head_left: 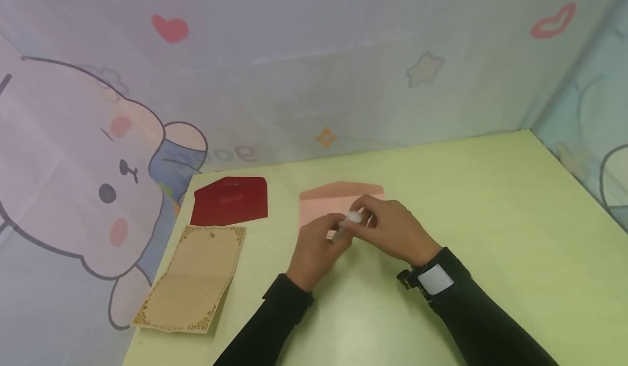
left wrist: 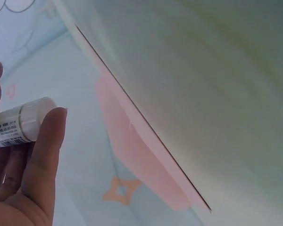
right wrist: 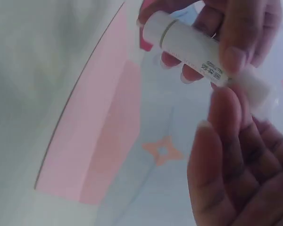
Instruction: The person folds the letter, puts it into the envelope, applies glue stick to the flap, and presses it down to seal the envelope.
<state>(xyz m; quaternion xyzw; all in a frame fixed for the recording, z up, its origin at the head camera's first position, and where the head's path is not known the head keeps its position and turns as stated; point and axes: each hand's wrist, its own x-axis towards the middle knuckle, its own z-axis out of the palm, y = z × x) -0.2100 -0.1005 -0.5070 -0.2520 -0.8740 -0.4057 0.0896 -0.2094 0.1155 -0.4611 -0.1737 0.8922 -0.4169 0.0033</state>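
Head view: white tube (head_left: 354, 217) is held just right of frame centre, between both hands. Its body is gripped by the curled fingers of the left hand (head_left: 318, 251); its upper end is pinched between thumb and finger of the right hand (head_left: 394, 228). Pink envelope (head_left: 315, 209), flap up, is partly covered by the hands at centre. Red envelope (head_left: 230, 203) is laid left of centre, flap side up the frame; bordered beige sheet (head_left: 198, 279), creased across the middle, is placed below it, lower left. All are carried by the yellow-green table (head_left: 505, 202). Backdrop (head_left: 294, 55) with hearts and a star is hung across the top.

Left wrist: tube is seen at left edge, fine print and barcode exposed, fingers wrapped round it. Other hand's fingertips are cut by the upper left edge. Pink envelope is seen edge-on, mid-frame.

Right wrist: tube is tilted across upper right, ringed end toward upper left, far end blurred and partly hidden by fingers. Pink envelope is shown left of centre.
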